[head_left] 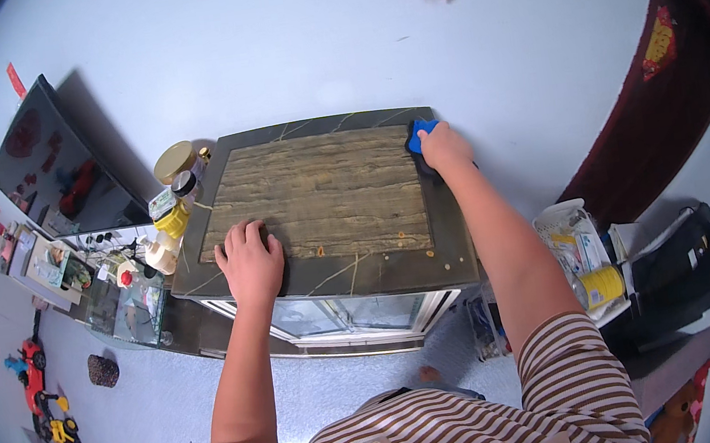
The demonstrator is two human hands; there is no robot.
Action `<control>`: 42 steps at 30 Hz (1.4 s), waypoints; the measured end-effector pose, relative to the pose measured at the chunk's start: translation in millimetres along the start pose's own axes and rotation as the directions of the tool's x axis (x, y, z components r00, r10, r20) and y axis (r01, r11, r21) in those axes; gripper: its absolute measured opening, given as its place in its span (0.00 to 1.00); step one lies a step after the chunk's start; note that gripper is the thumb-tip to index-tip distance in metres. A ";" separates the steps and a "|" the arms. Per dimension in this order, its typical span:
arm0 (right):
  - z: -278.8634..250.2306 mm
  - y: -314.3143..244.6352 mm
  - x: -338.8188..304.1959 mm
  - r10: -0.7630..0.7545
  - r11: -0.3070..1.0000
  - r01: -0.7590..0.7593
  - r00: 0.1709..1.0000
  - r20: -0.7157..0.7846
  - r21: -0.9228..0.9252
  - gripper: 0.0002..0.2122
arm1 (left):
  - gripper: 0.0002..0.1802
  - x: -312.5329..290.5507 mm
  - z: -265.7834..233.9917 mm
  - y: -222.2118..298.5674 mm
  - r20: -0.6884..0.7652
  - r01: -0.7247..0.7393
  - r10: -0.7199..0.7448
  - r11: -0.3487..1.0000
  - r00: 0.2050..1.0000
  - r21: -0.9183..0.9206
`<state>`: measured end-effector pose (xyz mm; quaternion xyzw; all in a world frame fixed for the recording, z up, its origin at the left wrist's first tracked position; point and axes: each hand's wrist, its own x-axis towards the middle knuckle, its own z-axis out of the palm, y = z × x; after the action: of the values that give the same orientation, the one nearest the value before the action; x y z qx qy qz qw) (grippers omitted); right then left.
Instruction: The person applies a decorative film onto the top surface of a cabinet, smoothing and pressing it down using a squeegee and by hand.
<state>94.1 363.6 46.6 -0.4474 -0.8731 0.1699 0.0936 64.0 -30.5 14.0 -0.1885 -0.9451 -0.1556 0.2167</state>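
My left hand (251,264) rests palm down at the near left of a dark cabinet's top (371,277), its fingers stretched out and holding nothing. At the far right corner, my right hand (446,147) is closed on a blue cloth (420,134), which looks bunched and has a dark part beside it. The cloth lies against the cabinet top. A brown wood-grain panel (324,190) covers most of that top, framed by a dark border with pale veins. Small yellowish spots (431,254) show near its front right edge.
Jars and bottles (175,160) crowd the cabinet's left side, with a pump bottle (160,254) nearer. Further left stand a television (61,166) and a glass tank (128,305). At right are a white basket (566,225) and a black bag (684,268). White-framed glass doors (340,313) front the cabinet.
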 end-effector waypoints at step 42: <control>-4.6 74.5 -160.4 -0.154 0.987 0.158 0.979 -0.134 0.022 0.30 | 0.10 -122.4 -264.7 190.6 -0.670 0.443 0.633 -0.765 0.387 -0.468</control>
<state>244.8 274.6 20.6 -0.3863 -0.8945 0.1461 0.1714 339.8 2.5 224.2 -0.6729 0.0416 -0.6388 -0.3708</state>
